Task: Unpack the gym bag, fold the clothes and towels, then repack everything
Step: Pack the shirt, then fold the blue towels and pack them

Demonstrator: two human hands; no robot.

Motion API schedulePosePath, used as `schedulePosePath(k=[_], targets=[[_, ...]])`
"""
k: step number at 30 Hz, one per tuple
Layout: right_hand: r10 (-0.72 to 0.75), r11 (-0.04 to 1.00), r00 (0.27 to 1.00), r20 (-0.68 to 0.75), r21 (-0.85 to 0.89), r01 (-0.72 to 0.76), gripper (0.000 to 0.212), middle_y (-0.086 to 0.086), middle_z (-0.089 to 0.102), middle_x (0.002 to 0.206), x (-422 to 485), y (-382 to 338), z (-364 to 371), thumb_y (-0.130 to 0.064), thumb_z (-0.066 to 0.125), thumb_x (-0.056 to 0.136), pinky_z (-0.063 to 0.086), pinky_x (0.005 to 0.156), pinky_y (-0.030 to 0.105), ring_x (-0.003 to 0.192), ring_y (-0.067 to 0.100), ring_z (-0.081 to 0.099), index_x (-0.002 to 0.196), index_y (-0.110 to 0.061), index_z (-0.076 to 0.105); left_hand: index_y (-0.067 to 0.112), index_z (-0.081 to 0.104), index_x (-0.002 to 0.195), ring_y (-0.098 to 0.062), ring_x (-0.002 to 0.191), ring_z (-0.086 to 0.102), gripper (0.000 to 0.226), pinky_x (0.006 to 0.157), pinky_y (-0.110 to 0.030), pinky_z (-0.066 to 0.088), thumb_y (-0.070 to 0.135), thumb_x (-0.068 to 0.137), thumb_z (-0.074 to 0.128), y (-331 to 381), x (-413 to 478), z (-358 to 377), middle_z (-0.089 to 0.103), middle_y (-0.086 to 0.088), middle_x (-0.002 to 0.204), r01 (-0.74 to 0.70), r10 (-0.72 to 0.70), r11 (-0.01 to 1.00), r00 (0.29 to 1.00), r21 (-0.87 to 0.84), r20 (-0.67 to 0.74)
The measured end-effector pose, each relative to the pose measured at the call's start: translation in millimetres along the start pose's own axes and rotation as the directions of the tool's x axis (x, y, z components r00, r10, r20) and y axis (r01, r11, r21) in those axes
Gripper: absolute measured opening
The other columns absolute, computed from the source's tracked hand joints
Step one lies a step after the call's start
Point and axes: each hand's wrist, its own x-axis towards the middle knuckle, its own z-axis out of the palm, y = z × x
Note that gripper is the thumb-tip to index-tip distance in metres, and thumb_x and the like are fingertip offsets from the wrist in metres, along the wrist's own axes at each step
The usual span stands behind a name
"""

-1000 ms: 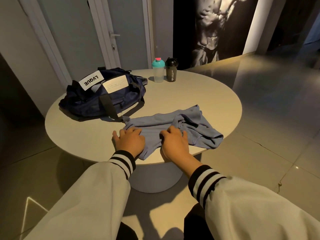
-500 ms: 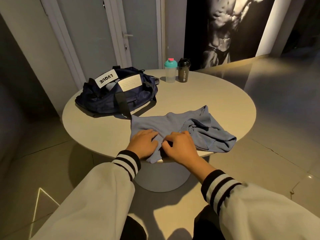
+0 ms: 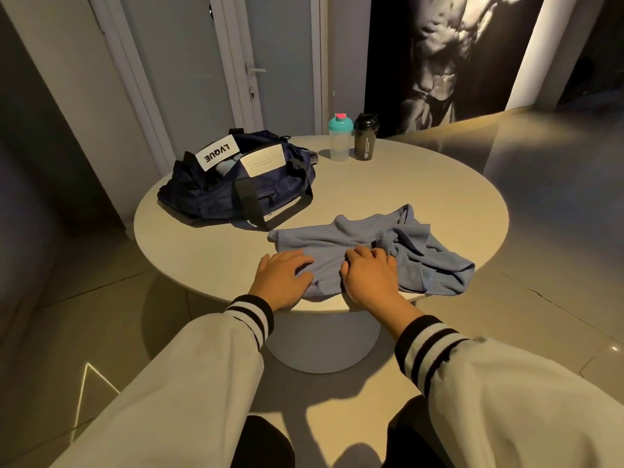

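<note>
**Left hand (image 3: 282, 282) flattens on blue garment (image 3: 341, 243)**

Since a second ago its fingers have uncurled; they now lie straight and spread on the garment's near-left corner. Cloth sprawls at the table's (image 3: 202, 251) near edge, right half bunched. Right hand (image 3: 369, 280): fingers bent, tips on the cloth; pinching or not, cannot tell. Likely soft, light, limp: take it by hem or shoulders. Gym bag (image 3: 216, 201) gapes, something pale inside, rest unreadable.

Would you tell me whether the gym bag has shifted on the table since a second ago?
No. The gym bag stays just left of the teal-lidded bottle, near the table's far-left rim.
</note>
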Motion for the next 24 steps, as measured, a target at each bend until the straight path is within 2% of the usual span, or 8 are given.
schedulePosePath(k=[5, 9, 12, 14, 16, 19, 22, 24], targets=[[-0.079, 0.992, 0.994, -0.075, 0.091, 0.086, 0.036, 0.003, 0.056, 0.112, -15, -1, -7, -0.042, 0.044, 0.091, 0.027, 0.093, 0.044, 0.107, 0.027, 0.046, 0.117, -0.027, 0.063, 0.03, 0.062, 0.133, -0.021, 0.133, 0.049, 0.039, 0.118, -0.044, 0.031, 0.018, 0.097, 0.054, -13, -8, -6, 0.056, 0.004, 0.144, 0.069, -0.083, 0.982, 0.994, -0.178, -0.071], [-0.133, 0.973, 0.985, -0.112, 0.172, 0.151, 0.031, -0.003, 0.054, 0.09, -22, -6, -15, -0.044, 0.049, 0.087, 0.029, 0.098, 0.048, 0.087, 0.02, 0.049, 0.103, -0.026, 0.069, 0.03, 0.065, 0.13, -0.022, 0.128, 0.053, 0.046, 0.118, -0.043, 0.03, 0.008, 0.091, 0.053, -3, -9, -8, 0.062, 0.005, 0.137, 0.099, -0.11, 0.989, 0.988, -0.105, -0.107], [-0.185, 0.946, 0.965, -0.184, 0.233, 0.225, 0.032, 0.001, 0.061, 0.107, -18, -12, -15, -0.036, 0.051, 0.094, 0.035, 0.097, 0.045, 0.101, 0.024, 0.054, 0.117, -0.023, 0.068, 0.028, 0.073, 0.117, -0.02, 0.113, 0.062, 0.032, 0.104, -0.039, 0.047, 0.016, 0.099, 0.049, 5, -5, -4, 0.07, 0.003, 0.122, 0.047, -0.095, 0.981, 0.963, -0.188, -0.252], [-0.236, 0.924, 0.954, -0.184, 0.263, 0.279, 0.034, 0.006, 0.061, 0.123, -10, -12, -12, -0.027, 0.05, 0.098, 0.043, 0.096, 0.046, 0.111, 0.028, 0.055, 0.129, -0.018, 0.063, 0.025, 0.071, 0.122, -0.019, 0.111, 0.062, 0.032, 0.1, -0.038, 0.051, 0.02, 0.102, 0.046, 10, 1, -1, 0.069, 0.001, 0.125, 0.023, -0.078, 0.965, 0.977, -0.263, -0.199], [-0.245, 0.927, 0.966, -0.078, 0.273, 0.257, 0.035, 0.01, 0.057, 0.131, 2, -10, -9, -0.024, 0.045, 0.103, 0.046, 0.093, 0.045, 0.116, 0.031, 0.054, 0.132, -0.013, 0.059, 0.025, 0.062, 0.135, -0.021, 0.121, 0.058, 0.036, 0.106, -0.04, 0.047, 0.026, 0.105, 0.044, 11, 8, 2, 0.062, -0.001, 0.138, 0.028, -0.047, 0.972, 0.996, -0.232, -0.076], [-0.234, 0.96, 0.966, 0.107, 0.185, 0.211, 0.034, 0.01, 0.056, 0.118, 20, -8, -6, -0.033, 0.033, 0.106, 0.041, 0.082, 0.04, 0.109, 0.033, 0.053, 0.115, -0.012, 0.058, 0.025, 0.043, 0.152, -0.022, 0.145, 0.036, 0.045, 0.121, -0.039, 0.027, 0.032, 0.107, 0.037, 10, 20, 7, 0.036, -0.001, 0.161, 0.011, -0.01, 1.0, 0.999, -0.016, 0.047], [-0.151, 0.983, 0.977, 0.148, 0.127, 0.133, 0.043, 0.009, 0.051, 0.134, 39, -5, -1, -0.043, 0.026, 0.105, 0.038, 0.102, 0.048, 0.126, 0.03, 0.046, 0.122, -0.015, 0.054, 0.027, 0.03, 0.158, -0.021, 0.153, 0.021, 0.05, 0.124, -0.04, 0.013, 0.036, 0.109, 0.032, 8, 32, 9, 0.02, 0.0, 0.167, 0.025, -0.03, 0.997, 0.996, 0.071, 0.078], [-0.087, 0.992, 0.982, 0.168, 0.105, 0.069, 0.047, 0.008, 0.044, 0.144, 52, -2, 4, -0.048, 0.023, 0.104, 0.028, 0.113, 0.055, 0.137, 0.029, 0.036, 0.128, -0.018, 0.05, 0.028, 0.03, 0.158, -0.021, 0.152, 0.021, 0.051, 0.126, -0.041, 0.015, 0.038, 0.108, 0.034, 4, 41, 12, 0.022, 0.0, 0.167, 0.039, -0.042, 0.999, 0.997, 0.037, 0.059]])
